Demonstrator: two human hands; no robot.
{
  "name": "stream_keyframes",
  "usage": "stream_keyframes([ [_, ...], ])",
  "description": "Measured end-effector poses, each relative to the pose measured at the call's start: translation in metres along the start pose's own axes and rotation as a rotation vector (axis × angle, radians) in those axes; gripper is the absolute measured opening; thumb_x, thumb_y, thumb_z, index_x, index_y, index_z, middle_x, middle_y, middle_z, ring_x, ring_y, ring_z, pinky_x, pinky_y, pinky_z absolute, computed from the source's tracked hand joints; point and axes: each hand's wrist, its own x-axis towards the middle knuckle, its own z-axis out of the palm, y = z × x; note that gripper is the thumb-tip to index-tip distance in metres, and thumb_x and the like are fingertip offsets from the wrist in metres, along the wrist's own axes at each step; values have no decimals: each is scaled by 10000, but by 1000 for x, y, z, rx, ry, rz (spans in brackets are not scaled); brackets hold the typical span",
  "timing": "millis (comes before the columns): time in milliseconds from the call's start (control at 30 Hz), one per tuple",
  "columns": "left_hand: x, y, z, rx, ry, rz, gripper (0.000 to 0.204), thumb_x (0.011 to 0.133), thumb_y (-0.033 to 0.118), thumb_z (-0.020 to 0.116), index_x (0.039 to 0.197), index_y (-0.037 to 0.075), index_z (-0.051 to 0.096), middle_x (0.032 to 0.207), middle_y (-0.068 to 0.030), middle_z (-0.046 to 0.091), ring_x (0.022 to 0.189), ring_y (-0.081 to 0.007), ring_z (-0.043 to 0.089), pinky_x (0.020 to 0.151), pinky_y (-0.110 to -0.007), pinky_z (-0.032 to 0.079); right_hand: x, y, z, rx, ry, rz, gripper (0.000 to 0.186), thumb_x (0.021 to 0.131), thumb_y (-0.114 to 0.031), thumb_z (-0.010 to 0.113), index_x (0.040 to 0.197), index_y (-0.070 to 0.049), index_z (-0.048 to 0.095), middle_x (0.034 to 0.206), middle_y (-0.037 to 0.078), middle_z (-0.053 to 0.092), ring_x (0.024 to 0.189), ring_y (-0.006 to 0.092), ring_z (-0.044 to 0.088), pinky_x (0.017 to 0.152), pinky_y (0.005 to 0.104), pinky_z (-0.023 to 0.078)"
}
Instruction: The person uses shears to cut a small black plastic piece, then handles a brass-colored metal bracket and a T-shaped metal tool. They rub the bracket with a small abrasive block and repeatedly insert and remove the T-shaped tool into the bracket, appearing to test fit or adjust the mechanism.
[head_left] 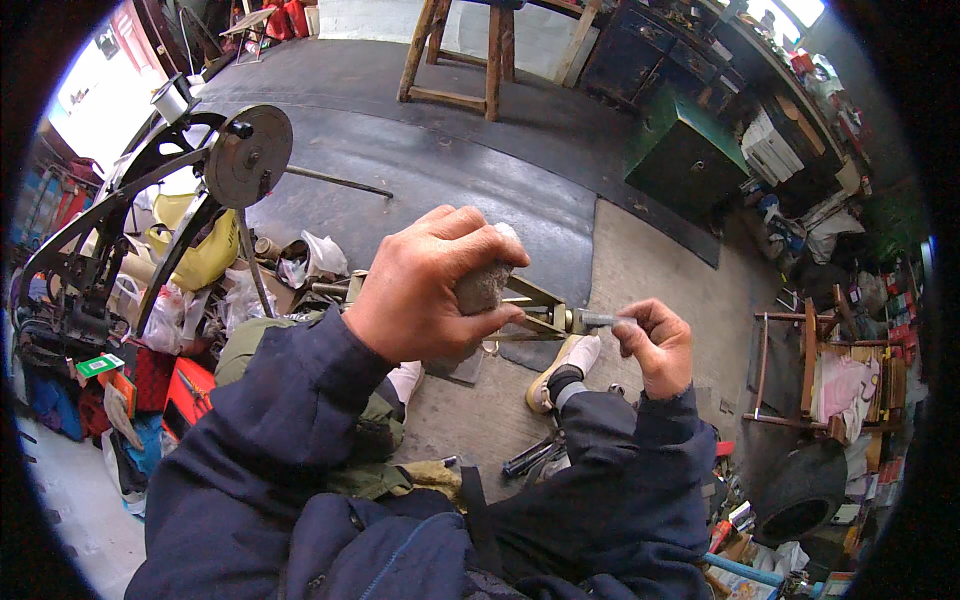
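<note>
In front of me my left hand (425, 285) is closed around a grey, rough-looking rounded lump (483, 288), whose material I cannot make out. Right beside the lump, a metal frame with long side bars (540, 300) reaches to the right; the hand hides its left part. At the frame's right end sits a short grey metal handle (598, 319). My right hand (660, 345) pinches this handle's outer end between thumb and fingers. Below the frame my shoes (577, 362) stand on the floor.
A black cast-iron machine with a round wheel (250, 157) stands at left, above plastic bags and a yellow container (200, 240). A wooden stool (465, 55) and green metal box (690, 150) are farther off. At right are a wooden chair (808, 370) and a tyre (800, 492).
</note>
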Motion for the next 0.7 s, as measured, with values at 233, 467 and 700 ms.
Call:
stream_keyframes([
  [233, 1, 3, 1, 18, -16, 2, 434, 713, 161, 940, 1095, 100, 745, 995, -94, 704, 946, -301, 672, 854, -382, 550, 13, 16, 27, -259, 392, -192, 133, 927, -72, 817, 1033, -39, 743, 823, -11, 683, 750, 67, 609, 678, 241, 500],
  [467, 1, 4, 2, 18, -5, -3, 432, 703, 157, 938, 1087, 102, 746, 983, -97, 700, 936, -304, 673, 848, -387, 553, 21, 26, 27, -521, 367, -233, 313, 982, -250, 786, 1251, -91, 763, 681, 85, 653, 634, 139, 622, 619, 318, 503],
  [700, 1, 3, 3, 20, 5, 5, 434, 700, 172, 934, 1082, 127, 734, 991, -76, 689, 933, -322, 667, 821, -407, 569, 24, 30, 23, -554, 161, -64, 447, 1029, -172, 653, 1471, -112, 625, 693, 82, 639, 626, 158, 609, 627, 330, 506],
])
